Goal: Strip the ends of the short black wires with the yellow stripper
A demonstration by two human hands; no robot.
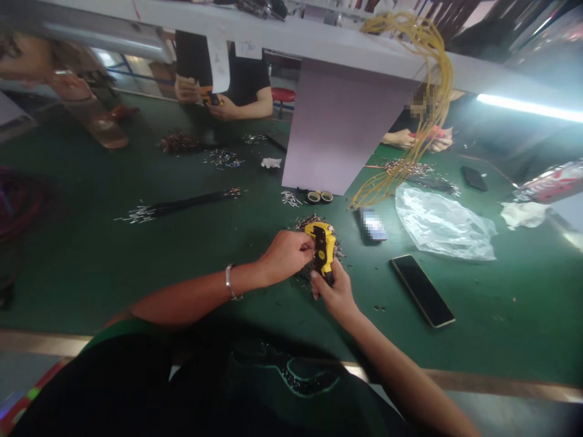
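Note:
My right hand (337,294) is wrapped round the lower end of a yellow and black wire stripper or crimping tool (326,247), which stands upright over the table. At its left side my left hand (286,258), with a bracelet on the wrist, has thumb and fingers pinched together close to the jaws. Whatever lies between those fingers is too small to make out. Behind and beneath the tool spreads a pile of short wire pieces (339,247), partly hidden by my hands. Small silvery terminals (290,198) lie just beyond it.
On the green table (204,267) are a bundle of black wires (182,205), a dark phone (422,291), a lit phone (372,224), a plastic bag (444,224) and tape rolls (320,197). Yellow wires (439,91) hang from the shelf (282,33). Other people work opposite.

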